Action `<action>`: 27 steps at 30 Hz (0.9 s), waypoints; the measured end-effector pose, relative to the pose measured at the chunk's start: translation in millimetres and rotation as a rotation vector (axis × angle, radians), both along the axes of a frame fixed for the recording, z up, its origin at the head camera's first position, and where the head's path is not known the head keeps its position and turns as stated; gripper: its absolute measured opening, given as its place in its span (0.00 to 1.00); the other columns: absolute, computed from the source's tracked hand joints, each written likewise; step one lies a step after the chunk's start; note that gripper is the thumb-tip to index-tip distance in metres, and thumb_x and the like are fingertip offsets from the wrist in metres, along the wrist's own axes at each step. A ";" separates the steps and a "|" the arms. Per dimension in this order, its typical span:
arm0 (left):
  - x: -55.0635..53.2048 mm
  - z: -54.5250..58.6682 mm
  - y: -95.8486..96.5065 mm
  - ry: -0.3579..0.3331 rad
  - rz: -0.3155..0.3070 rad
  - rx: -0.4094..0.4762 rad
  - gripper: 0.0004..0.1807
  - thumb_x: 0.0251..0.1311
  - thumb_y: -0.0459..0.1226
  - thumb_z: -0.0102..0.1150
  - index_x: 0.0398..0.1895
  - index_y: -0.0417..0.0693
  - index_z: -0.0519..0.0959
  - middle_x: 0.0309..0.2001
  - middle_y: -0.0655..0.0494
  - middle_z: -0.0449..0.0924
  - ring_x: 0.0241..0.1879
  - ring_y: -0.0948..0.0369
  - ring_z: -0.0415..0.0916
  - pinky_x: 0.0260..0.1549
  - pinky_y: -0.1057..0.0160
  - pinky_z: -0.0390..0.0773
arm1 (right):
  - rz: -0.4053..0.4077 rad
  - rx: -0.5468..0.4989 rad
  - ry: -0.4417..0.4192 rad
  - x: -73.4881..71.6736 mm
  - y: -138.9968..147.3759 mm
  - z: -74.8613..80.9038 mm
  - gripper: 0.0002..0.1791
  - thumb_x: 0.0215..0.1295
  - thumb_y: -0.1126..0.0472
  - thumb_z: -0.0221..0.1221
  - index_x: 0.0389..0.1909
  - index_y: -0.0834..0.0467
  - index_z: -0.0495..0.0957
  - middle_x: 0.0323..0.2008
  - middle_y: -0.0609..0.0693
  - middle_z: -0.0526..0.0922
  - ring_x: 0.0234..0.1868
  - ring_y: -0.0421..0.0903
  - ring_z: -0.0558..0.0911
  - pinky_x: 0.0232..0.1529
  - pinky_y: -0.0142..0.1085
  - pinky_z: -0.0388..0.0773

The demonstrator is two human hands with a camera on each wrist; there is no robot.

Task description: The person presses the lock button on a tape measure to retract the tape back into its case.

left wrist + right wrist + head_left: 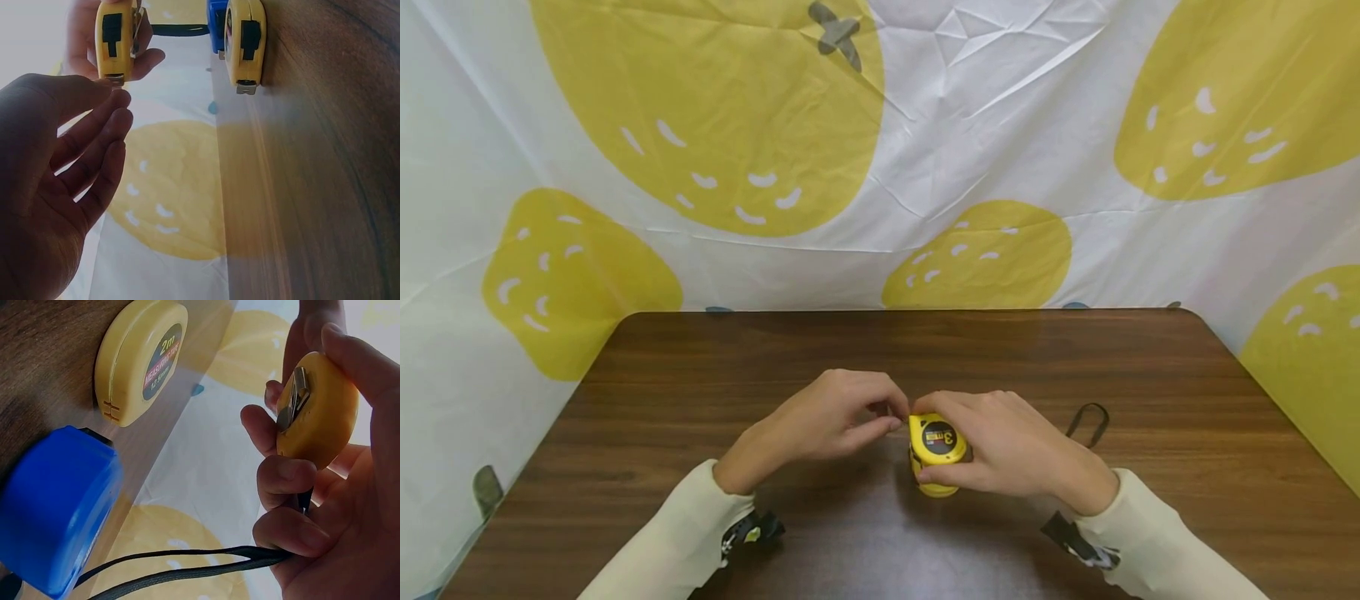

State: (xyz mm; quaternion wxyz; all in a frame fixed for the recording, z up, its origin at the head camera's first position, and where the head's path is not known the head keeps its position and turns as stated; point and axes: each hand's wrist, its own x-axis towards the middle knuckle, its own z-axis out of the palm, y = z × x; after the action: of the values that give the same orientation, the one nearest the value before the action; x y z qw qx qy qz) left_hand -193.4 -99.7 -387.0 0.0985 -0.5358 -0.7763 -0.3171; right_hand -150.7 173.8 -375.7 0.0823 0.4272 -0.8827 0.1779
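My right hand [1000, 442] holds a yellow tape measure [938, 437] with a dark round label, raised off the table. In the right wrist view, fingers and thumb curl round the yellow tape measure [325, 412], its metal belt clip showing. The left hand [842, 417] has thumb and forefinger together at the tape's end hook [115, 80], pinching it. A second yellow tape measure [140, 362], marked 2m, stands on the table below. Beside it is a blue tape measure [59, 506], which the right hand hides in the head view.
A black cord loop [1088, 425] shows beyond the right wrist; which tape measure it belongs to I cannot tell. The brown wooden table [700, 358] has rounded far corners. A white cloth [760, 275] with yellow fruit prints hangs behind it.
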 end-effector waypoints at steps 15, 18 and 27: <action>-10.5 -2.3 -12.8 0.013 0.145 -0.061 0.08 0.71 0.38 0.75 0.47 0.49 0.87 0.42 0.63 0.87 0.43 0.67 0.83 0.46 0.63 0.84 | -0.070 0.021 -0.034 -10.9 27.9 12.6 0.32 0.62 0.42 0.79 0.62 0.49 0.80 0.42 0.35 0.85 0.35 0.32 0.81 0.35 0.35 0.81; -13.9 -5.5 -17.6 0.040 0.208 -0.100 0.10 0.70 0.42 0.76 0.48 0.49 0.87 0.44 0.61 0.87 0.44 0.65 0.84 0.47 0.61 0.85 | -0.095 0.020 -0.025 -16.2 38.0 15.1 0.30 0.60 0.45 0.80 0.60 0.49 0.81 0.41 0.34 0.84 0.35 0.33 0.80 0.35 0.36 0.80; -25.9 -14.9 -31.9 0.052 0.328 -0.165 0.14 0.69 0.45 0.76 0.48 0.47 0.88 0.45 0.60 0.87 0.44 0.61 0.85 0.47 0.56 0.85 | -0.166 0.058 -0.071 -32.3 74.9 21.4 0.26 0.57 0.48 0.80 0.54 0.47 0.81 0.34 0.33 0.80 0.33 0.36 0.78 0.33 0.37 0.77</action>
State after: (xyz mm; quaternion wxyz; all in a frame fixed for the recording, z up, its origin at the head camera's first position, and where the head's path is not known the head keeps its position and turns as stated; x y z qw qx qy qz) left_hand -219.3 -131.7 -401.9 0.1248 -0.4161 -0.8739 -0.2181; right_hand -183.0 248.8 -354.3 0.0528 0.3481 -0.9222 0.1598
